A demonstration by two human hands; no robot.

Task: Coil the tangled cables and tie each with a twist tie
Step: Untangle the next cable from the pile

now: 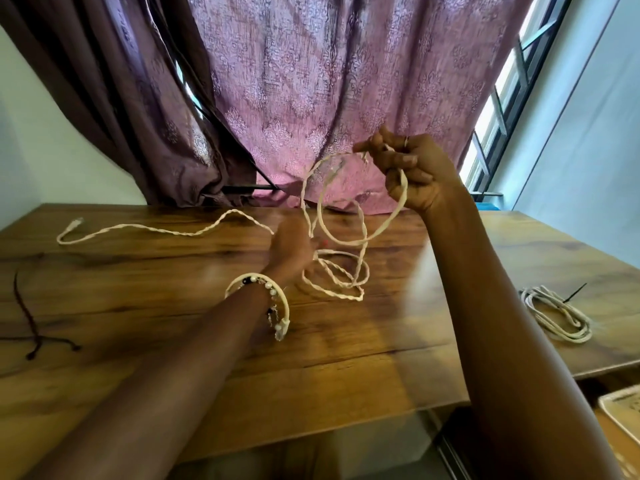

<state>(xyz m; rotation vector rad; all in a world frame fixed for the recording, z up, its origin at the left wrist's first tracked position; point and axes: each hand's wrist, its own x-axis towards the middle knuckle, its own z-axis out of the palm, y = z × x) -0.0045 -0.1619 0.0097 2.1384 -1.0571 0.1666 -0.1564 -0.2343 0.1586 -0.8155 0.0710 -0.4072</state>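
Above the wooden table point(138, 289), in front of the purple curtain point(346, 81), the right hand point(412, 171) holds up a cream braided cable point(360, 237), its fingers closed around a loop that hangs down toward the tabletop. Near the raised fingers a cable end with its plug point(337, 165) dangles beside the loop. The rest of the cable trails down into a loose tangle on the table and runs off leftward to a far connector point(77, 222). The left hand point(292, 245) reaches low over the table toward the tangle; it is blurred, so whether its fingers are closed on a strand cannot be told. Another short curve of cable lies around the left wrist by a beaded bracelet point(272, 291).

At the table's right edge rests a coiled cable point(557, 315) with a dark twist tie point(575, 292), so one bundle appears finished. Dark twist ties point(31, 323) lie at the far left.

The step in hand looks like winding the second cable. Next, the left hand would need to free a strand from the tangle and feed it up as another even loop.
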